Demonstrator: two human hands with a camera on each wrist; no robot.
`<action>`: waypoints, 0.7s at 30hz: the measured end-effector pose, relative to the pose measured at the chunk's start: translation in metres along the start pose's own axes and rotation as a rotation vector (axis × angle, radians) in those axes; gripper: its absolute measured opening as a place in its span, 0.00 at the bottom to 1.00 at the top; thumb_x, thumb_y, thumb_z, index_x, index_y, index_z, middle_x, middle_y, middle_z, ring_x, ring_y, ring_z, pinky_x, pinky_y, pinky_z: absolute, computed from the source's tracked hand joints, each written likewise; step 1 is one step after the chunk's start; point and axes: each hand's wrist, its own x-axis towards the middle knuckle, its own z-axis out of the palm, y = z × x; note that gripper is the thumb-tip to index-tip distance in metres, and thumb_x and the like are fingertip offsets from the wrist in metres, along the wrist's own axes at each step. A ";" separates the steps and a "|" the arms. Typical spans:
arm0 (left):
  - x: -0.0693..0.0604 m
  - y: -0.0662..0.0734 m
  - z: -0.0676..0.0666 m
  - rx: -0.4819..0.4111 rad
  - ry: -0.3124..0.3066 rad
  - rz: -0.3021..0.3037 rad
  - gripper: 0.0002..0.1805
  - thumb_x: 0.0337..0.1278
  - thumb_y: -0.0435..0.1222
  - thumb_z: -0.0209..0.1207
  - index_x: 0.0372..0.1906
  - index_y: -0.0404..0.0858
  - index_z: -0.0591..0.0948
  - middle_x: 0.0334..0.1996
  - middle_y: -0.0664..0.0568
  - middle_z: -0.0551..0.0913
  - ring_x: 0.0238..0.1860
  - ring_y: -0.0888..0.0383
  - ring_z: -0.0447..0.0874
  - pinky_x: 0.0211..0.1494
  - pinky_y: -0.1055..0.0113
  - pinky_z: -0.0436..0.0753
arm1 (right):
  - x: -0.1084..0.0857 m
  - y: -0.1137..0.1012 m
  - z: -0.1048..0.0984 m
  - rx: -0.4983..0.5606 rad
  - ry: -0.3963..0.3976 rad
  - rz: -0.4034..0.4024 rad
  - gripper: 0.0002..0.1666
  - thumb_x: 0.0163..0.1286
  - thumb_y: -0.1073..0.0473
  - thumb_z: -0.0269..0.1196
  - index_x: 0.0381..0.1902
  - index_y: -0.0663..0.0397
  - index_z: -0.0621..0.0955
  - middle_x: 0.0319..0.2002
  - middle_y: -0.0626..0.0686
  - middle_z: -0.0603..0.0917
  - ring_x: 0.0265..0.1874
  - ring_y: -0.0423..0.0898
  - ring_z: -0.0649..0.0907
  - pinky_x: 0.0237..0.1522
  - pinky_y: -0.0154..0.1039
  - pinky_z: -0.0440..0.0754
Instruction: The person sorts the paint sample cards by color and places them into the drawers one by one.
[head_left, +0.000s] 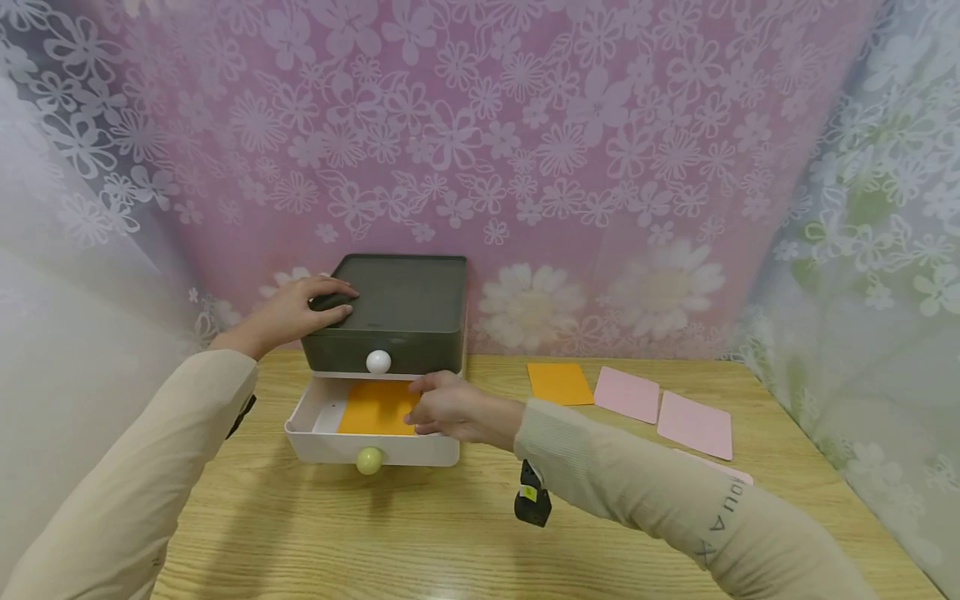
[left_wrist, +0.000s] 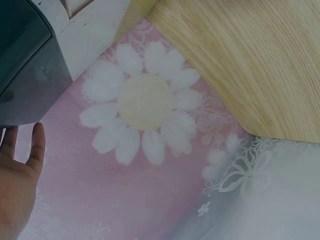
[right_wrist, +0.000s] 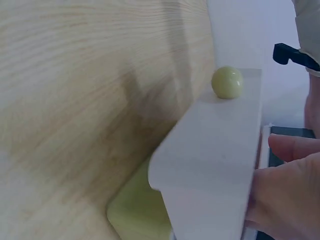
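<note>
Left of centre in the head view, we've got the box (head_left: 405,292), dark grey on top, and the left hand (head_left: 292,310) is right there on its upper left corner, thumb and fingers spread apart, lying loosely on the surface rather than clenched. Below it, look, the white drawer (head_left: 420,451) juts out towards us, yellow-green knob (head_left: 369,461) at the front, while the white knob (head_left: 378,362) sits on the dark front just above. And inside that drawer we find the orange card (head_left: 367,407), flat, leaving a pale strip uncovered on its left. Over the drawer's right side comes the right hand (head_left: 457,408), thumb and fingers bent at the card's right edge; whether they pinch the card, we cannot tell, and at the right of the right wrist view the drawer's wall hides those fingertips. Across to the right of the frame, on the wooden table (head_left: 435,533), we count a second orange card (head_left: 559,384), then one pink card (head_left: 627,394) just beside it, another pink card (head_left: 694,425) farther right, and a pink edge (head_left: 735,476) peeping out above the right sleeve (head_left: 660,492). Behind it all, we have the flowered pink curtain (head_left: 450,125) filling the top.
</note>
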 end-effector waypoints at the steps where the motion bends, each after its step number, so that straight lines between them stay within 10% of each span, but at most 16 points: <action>1: 0.000 0.000 0.000 0.000 0.000 0.000 0.21 0.60 0.46 0.54 0.56 0.43 0.76 0.62 0.43 0.68 0.68 0.42 0.56 0.67 0.41 0.54 | -0.002 -0.001 -0.002 -0.013 0.000 -0.012 0.33 0.59 0.79 0.54 0.63 0.70 0.60 0.66 0.66 0.56 0.58 0.58 0.71 0.59 0.51 0.71; 21: -0.001 0.002 -0.002 0.014 -0.023 0.007 0.22 0.61 0.48 0.53 0.57 0.43 0.75 0.63 0.42 0.67 0.67 0.41 0.56 0.67 0.41 0.55 | -0.041 0.026 -0.090 -0.528 0.129 -0.389 0.22 0.63 0.65 0.58 0.56 0.62 0.71 0.56 0.60 0.73 0.56 0.58 0.74 0.51 0.45 0.78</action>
